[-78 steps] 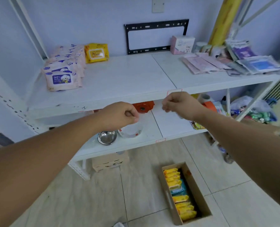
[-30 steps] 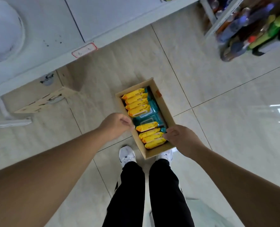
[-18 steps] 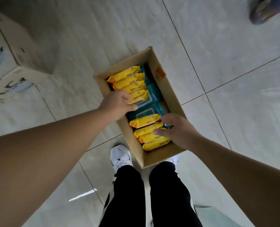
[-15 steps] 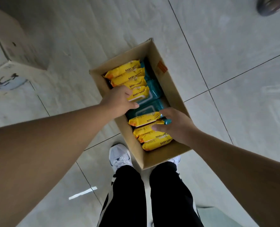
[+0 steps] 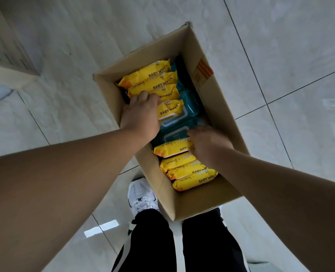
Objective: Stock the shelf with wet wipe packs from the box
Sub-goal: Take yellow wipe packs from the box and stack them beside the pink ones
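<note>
An open cardboard box (image 5: pixel 219 107) stands on the floor right in front of my feet. Several yellow wet wipe packs stand on edge in it, one row at the far end (image 5: pixel 152 74) and one at the near end (image 5: pixel 192 174), over teal packs (image 5: pixel 190 104) lying flat beneath. My left hand (image 5: pixel 141 115) reaches into the far row, fingers curled down round the left end of its nearest yellow pack (image 5: pixel 170 110). My right hand (image 5: pixel 208 143) curls over the right end of the first yellow pack (image 5: pixel 172 148) of the near row.
Pale tiled floor surrounds the box. Another cardboard box (image 5: pixel 5 55) stands at the upper left. My white shoe (image 5: pixel 141 195) and black trouser legs (image 5: pixel 207 242) touch the box's near wall. The shelf is out of view.
I have turned from the shelf, bent down over the box and brought both hands into it. Since half a second ago, the fingers of both hands have closed round yellow packs.
</note>
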The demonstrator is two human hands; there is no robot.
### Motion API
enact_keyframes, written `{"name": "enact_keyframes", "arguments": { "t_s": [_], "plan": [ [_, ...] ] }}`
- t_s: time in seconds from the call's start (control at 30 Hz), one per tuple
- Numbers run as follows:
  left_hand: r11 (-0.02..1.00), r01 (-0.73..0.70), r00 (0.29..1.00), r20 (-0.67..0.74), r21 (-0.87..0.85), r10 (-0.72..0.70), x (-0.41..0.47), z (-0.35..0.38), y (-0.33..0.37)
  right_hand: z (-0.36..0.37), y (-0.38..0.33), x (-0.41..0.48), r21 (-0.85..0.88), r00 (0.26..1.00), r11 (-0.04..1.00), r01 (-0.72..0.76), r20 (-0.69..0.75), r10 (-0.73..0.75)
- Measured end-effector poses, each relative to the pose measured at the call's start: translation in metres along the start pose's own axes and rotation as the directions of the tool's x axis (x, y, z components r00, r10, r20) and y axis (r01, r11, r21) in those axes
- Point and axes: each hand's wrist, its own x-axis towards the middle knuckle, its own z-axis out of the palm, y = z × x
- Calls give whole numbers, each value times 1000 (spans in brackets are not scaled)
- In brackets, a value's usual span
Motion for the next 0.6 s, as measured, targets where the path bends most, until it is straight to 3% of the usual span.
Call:
{"name": "enact_keyframes", "arguments": {
  "t_s": [0.17,0.43,0.6],
  "plan": [
    [996,-47,997,-58,75,52,9,6,-1,1,-1,4,46,1000,999,-16,16,16],
    [989,-80,995,-63,-122,73,21,6,-5,-13,3,12,145,992,989,-5,124,-13],
    [974,-68,997,-41,-214,60,20,6,-6,-12,5,8,248,999,969,-2,43,-9]
  ]
}}
